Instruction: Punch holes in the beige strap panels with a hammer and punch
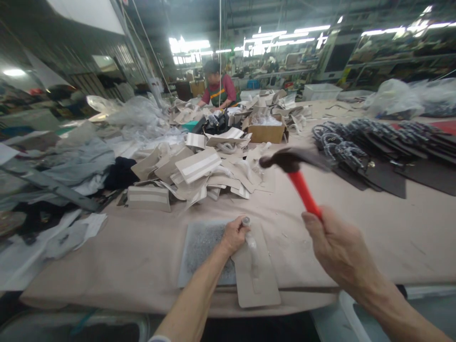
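My right hand (335,242) is wrapped round the red handle of a claw hammer (302,185), raised above the table with its dark head up and to the left. Lower down, my left hand (235,235) pinches a short upright metal punch (246,221), its round end showing on top; the lower part is hidden. It stands at the top of a beige bag panel (263,285) carrying a plastic-wrapped handle (253,254). The panel partly overlaps a grey, pitted slab (203,247) under my left forearm.
A pile of beige panels (197,166) lies beyond my left hand, with a cardboard box (267,129) behind it. Dark panels with wrapped handles (377,156) are stacked at the right. A co-worker (220,88) leans over the table's far end. Clear plastic (131,118) is heaped at left.
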The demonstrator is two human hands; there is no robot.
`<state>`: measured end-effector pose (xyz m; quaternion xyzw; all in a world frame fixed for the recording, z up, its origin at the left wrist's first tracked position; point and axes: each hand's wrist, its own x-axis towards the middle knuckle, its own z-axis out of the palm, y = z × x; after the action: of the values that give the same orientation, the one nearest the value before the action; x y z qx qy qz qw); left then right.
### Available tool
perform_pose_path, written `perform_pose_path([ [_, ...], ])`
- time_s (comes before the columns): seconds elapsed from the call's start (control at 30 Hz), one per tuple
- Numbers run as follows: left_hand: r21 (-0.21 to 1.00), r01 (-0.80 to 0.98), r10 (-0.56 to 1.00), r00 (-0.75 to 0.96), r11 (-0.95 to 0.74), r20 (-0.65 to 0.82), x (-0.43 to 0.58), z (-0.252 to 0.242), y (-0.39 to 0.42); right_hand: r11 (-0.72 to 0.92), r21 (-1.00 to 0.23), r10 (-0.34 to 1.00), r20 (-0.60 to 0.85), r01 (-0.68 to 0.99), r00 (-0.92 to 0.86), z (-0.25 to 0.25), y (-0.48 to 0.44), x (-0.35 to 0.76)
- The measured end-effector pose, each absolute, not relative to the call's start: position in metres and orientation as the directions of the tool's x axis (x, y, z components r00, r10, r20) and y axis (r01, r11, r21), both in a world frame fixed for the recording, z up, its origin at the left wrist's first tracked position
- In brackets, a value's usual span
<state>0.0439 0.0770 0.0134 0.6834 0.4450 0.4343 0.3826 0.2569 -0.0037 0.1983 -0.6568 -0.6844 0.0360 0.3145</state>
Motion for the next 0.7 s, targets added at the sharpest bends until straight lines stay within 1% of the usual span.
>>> perform_pose_path([
  [0.03,0.91,0.277,0.941,0.228,-0.309,0.251,0.044,0.014,0.077,0.145,-0.51,0.88,0.458,0.848,0.125,0.199,-0.005,0.254],
  [0.07,0.911,0.278,0.942,0.227,-0.304,0.246,0.044,0.015,0.076,0.156,-0.537,0.86,0.487,0.829,0.154,0.195,-0.006,0.252],
  [0.1,0.914,0.278,0.945,0.224,-0.296,0.238,0.044,0.015,0.076,0.158,-0.541,0.873,0.468,0.826,0.14,0.185,-0.008,0.25],
  [0.13,0.917,0.278,0.948,0.224,-0.285,0.227,0.044,0.015,0.075,0.159,-0.516,0.907,0.413,0.841,0.082,0.172,-0.009,0.249],
  [0.2,0.924,0.273,0.952,0.226,-0.267,0.208,0.044,0.014,0.075,0.14,-0.41,0.985,0.149,0.902,-0.085,0.143,-0.012,0.252],
  [0.27,0.929,0.259,0.95,0.237,-0.266,0.205,0.044,0.012,0.074,0.108,-0.29,0.99,-0.058,0.951,-0.129,0.119,-0.013,0.261],
  [0.3,0.928,0.255,0.947,0.242,-0.272,0.211,0.044,0.011,0.074,0.094,-0.244,0.987,-0.105,0.965,-0.123,0.111,-0.013,0.267],
  [0.37,0.924,0.255,0.944,0.241,-0.286,0.226,0.045,0.01,0.074,0.069,-0.201,0.985,-0.142,0.977,-0.099,0.102,-0.011,0.279],
  [0.47,0.917,0.272,0.944,0.235,-0.292,0.231,0.044,0.01,0.074,0.004,-0.216,0.978,-0.205,0.976,-0.049,0.087,-0.006,0.295],
  [0.53,0.916,0.272,0.944,0.233,-0.295,0.235,0.044,0.011,0.074,-0.057,-0.188,0.961,-0.278,0.98,0.003,0.073,-0.003,0.302],
  [0.57,0.917,0.267,0.944,0.228,-0.295,0.237,0.044,0.011,0.074,-0.071,-0.147,0.956,-0.291,0.987,0.025,0.067,-0.002,0.303],
  [0.6,0.92,0.26,0.946,0.221,-0.293,0.238,0.044,0.011,0.074,-0.065,-0.095,0.963,-0.266,0.993,0.038,0.061,-0.002,0.302],
  [0.63,0.924,0.25,0.947,0.214,-0.288,0.237,0.045,0.011,0.074,-0.04,-0.04,0.979,-0.2,0.998,0.031,0.057,-0.002,0.299],
  [0.67,0.929,0.24,0.95,0.207,-0.281,0.234,0.045,0.01,0.074,0.009,0.002,0.995,-0.099,1.0,-0.009,0.054,-0.003,0.292],
  [0.7,0.934,0.231,0.953,0.199,-0.274,0.23,0.045,0.01,0.074,0.086,0.024,0.996,0.015,0.996,-0.087,0.053,-0.005,0.283],
])
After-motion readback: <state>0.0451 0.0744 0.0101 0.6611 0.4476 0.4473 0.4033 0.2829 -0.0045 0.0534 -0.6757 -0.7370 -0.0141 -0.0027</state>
